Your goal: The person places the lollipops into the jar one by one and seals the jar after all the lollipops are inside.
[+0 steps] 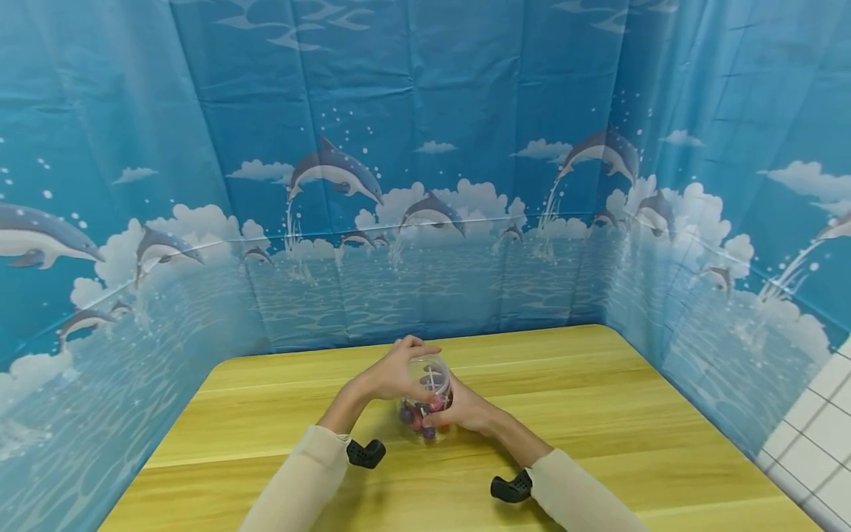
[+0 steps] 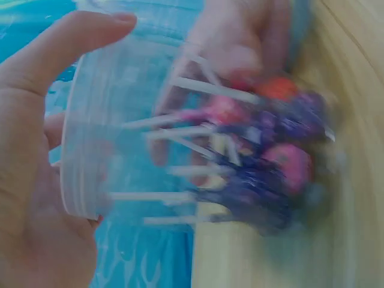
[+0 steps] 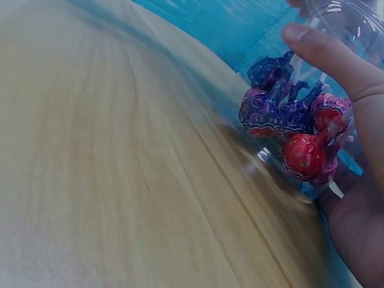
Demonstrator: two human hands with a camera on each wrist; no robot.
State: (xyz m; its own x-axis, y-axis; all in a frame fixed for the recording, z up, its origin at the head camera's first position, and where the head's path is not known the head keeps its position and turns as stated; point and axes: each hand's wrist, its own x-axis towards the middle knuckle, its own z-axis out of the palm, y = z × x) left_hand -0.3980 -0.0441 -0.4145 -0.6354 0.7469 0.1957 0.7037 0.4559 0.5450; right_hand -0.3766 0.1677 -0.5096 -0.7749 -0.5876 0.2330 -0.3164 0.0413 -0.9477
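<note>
A clear plastic jar stands on the table between both hands. Lollipops in purple, pink and red wrappers fill its lower part, their white sticks pointing up towards the top. At the top, my left hand grips round the wide clear lid, with the thumb along one side. Lower down, my right hand holds the jar's body, its thumb across the near side. Part of its fingers lies behind the jar.
The jar's support is a yellow wood-grain table. Blue curtains printed with dolphins hang behind it and along both sides. White tiles show at the right. A black wrist mount sticks out from each cream sleeve.
</note>
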